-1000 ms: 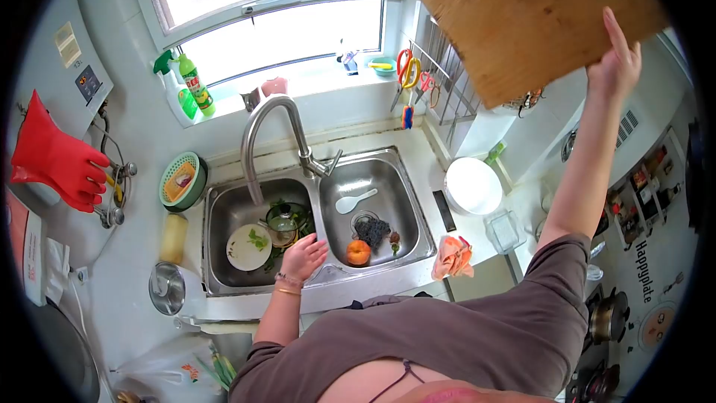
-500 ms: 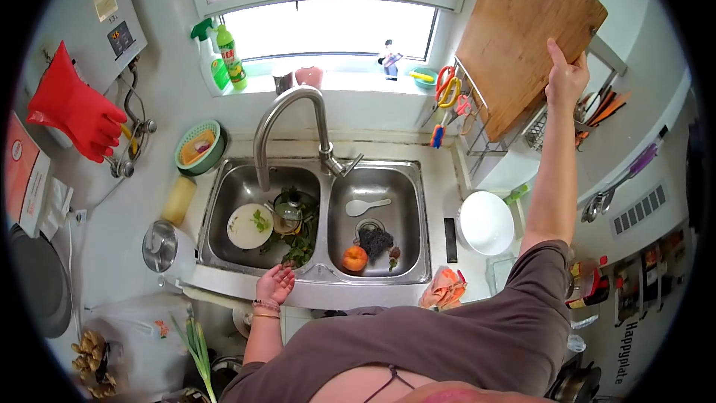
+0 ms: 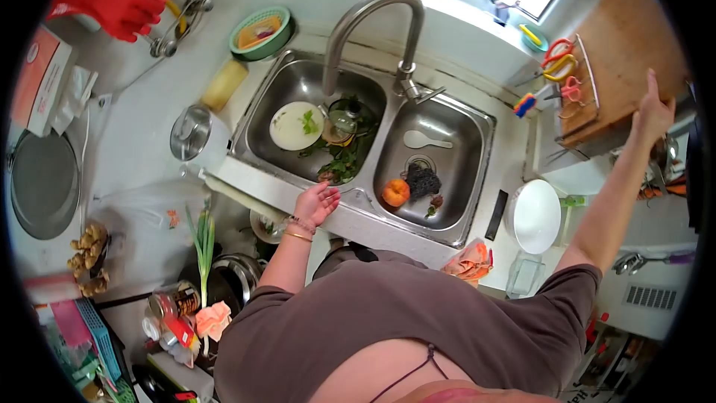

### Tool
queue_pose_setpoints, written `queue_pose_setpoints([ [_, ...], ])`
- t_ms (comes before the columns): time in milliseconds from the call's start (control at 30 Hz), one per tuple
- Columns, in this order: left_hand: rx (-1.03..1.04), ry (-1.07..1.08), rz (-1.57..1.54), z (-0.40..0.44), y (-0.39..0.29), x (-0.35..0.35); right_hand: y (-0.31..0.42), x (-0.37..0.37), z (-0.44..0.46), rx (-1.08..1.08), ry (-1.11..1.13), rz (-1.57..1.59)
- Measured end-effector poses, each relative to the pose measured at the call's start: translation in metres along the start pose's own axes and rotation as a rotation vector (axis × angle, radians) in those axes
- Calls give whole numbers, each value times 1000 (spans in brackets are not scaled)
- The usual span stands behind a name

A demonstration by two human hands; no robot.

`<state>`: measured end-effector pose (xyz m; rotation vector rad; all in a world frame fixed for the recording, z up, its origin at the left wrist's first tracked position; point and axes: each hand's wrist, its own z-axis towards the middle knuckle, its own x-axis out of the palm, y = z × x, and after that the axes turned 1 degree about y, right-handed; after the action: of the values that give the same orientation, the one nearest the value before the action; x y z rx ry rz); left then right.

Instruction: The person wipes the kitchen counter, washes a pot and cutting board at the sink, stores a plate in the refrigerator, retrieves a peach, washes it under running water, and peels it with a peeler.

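At the far right, my right hand (image 3: 652, 113) grips the edge of a wooden cutting board (image 3: 623, 45), one digit stretched along its face; the fingers behind are partly hidden. The board leans in a wire rack (image 3: 589, 86). My left hand (image 3: 318, 203) is open and empty, palm up, at the front rim of the double sink (image 3: 356, 192). Near it in the left basin lie green leaves (image 3: 344, 163), a white bowl (image 3: 296, 125) with a leaf in it and a glass lid-like piece (image 3: 341, 121). The right basin holds a peach (image 3: 395, 192), a dark scouring pad (image 3: 423, 179) and a white spoon (image 3: 427, 139).
The faucet (image 3: 410, 37) arches over the left basin. Scissors (image 3: 559, 60) hang on the rack. A white bowl (image 3: 535, 215) and an orange cloth (image 3: 470, 261) are right of the sink; a clear container (image 3: 195, 134) and green basket (image 3: 261, 32) are left. Green onions (image 3: 203, 246) stand below.
The view has turned and tilted downward. My right hand has come down with the cutting board, which now sits lower at the rack. My left hand stays open by the sink's front edge.
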<state>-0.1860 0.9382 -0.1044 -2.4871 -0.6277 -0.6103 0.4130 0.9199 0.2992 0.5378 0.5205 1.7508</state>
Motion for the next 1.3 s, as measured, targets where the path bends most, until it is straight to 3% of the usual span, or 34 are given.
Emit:
queue_pose_setpoints([
  [167,-3,-49,26,-2,4,1,-11,-17,12,-377,87,-401],
  [333,11,-81,-5,-2,-6,-12,62,-5,-71,-273,31,-521],
  [367,22,-86,-4,-3,-9,-13,74,-1,-95,-270,90,-485],
  [433,38,-94,9,-8,-17,-15,52,-12,-136,-635,359,-176],
  [500,22,-73,-11,-2,-26,-23,84,10,-211,-679,614,-270],
  [533,16,-66,-13,0,-31,-26,79,15,-243,-543,804,-150],
  [633,14,-42,-23,10,-51,-32,81,13,-317,-291,1406,-349],
  [767,15,-37,-19,29,-92,-32,82,-8,-382,380,2055,-930],
  [867,36,-5,-15,43,-120,-43,68,-46,-428,411,1769,-727],
  [967,75,-4,0,49,-144,-57,67,-88,-451,392,1641,-812],
  [1067,88,-30,15,54,-161,-66,55,-139,-460,385,1388,-1216],
  [1167,93,-11,126,58,-167,-60,29,-200,-487,443,1120,-1185],
  [1200,122,20,204,60,-166,-57,25,-211,-498,553,1103,-1158],
  [1233,136,29,285,60,-164,-49,23,-219,-517,400,1015,-1287],
  [1300,170,34,441,53,-159,-36,24,-220,-525,543,960,-1278],
])
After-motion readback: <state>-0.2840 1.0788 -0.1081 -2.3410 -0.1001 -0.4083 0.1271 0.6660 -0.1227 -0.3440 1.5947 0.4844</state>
